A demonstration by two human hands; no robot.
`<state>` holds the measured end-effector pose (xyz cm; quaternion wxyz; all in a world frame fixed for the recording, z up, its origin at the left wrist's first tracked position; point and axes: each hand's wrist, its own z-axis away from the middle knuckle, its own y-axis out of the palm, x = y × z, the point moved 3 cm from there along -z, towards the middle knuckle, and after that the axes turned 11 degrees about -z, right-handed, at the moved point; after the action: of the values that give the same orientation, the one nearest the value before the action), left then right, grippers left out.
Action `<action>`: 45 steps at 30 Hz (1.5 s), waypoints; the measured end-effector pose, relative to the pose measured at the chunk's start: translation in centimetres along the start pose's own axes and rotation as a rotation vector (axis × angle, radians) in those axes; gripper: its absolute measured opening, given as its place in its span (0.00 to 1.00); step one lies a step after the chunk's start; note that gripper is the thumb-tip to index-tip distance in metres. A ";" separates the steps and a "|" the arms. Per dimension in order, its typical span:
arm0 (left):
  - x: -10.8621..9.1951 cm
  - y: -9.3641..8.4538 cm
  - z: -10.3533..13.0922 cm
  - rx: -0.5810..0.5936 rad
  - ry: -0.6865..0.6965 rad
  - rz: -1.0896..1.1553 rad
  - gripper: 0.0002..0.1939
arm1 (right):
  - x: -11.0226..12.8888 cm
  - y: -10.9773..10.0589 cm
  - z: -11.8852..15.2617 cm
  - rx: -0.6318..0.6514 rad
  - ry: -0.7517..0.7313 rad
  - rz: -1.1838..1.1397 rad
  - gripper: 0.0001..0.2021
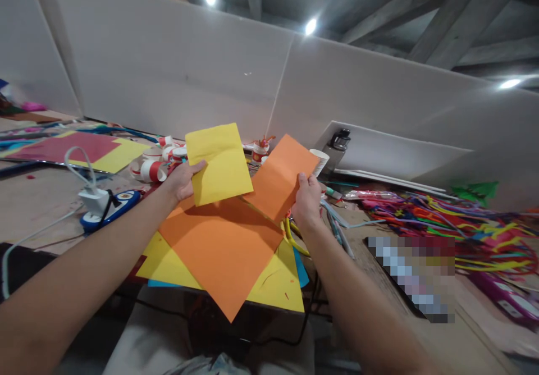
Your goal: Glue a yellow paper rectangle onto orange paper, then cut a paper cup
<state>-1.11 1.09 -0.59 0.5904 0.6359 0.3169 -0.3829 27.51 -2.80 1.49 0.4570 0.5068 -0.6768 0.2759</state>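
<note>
My left hand (184, 181) pinches the left edge of a yellow paper sheet (219, 164), thumb on its face. Held at its right edge by my right hand (307, 198) is an orange paper sheet (283, 175), tilted. The two sheets are raised side by side, their near corners meeting or slightly overlapping. Beneath them a larger orange sheet (227, 251) lies turned cornerwise, one corner jutting past the table edge. Under that is a large yellow sheet (278, 282), with a blue sheet (301, 267) peeking out at its sides.
Paper cups and rolls (154, 170) stand behind my left hand. A power strip (110, 209) with a plugged-in charger sits at left. Rightward are a bottle (337, 149), a heap of colourful pipe cleaners (458, 223) and a blurred-out flat object (410, 277). White panels (189, 55) border the back.
</note>
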 end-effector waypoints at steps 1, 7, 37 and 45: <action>0.0 0.1 0.0 0.001 -0.002 -0.018 0.17 | 0.1 -0.3 -0.1 -0.024 -0.019 0.013 0.17; -0.7 0.1 0.4 -0.042 0.015 -0.041 0.17 | 1.1 -0.6 -0.2 -0.058 -0.077 0.057 0.15; 3.2 4.4 2.8 0.185 -0.062 -0.064 0.20 | -1.2 4.2 2.0 0.251 0.120 0.092 0.20; 2.4 4.0 2.6 0.138 -0.029 -0.145 0.18 | -1.2 4.9 2.8 0.419 0.315 -0.106 0.12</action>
<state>3.23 -2.06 -0.63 0.5205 0.6447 0.3264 -0.4550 22.05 -3.01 -0.40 0.4557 0.5758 -0.4980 0.4612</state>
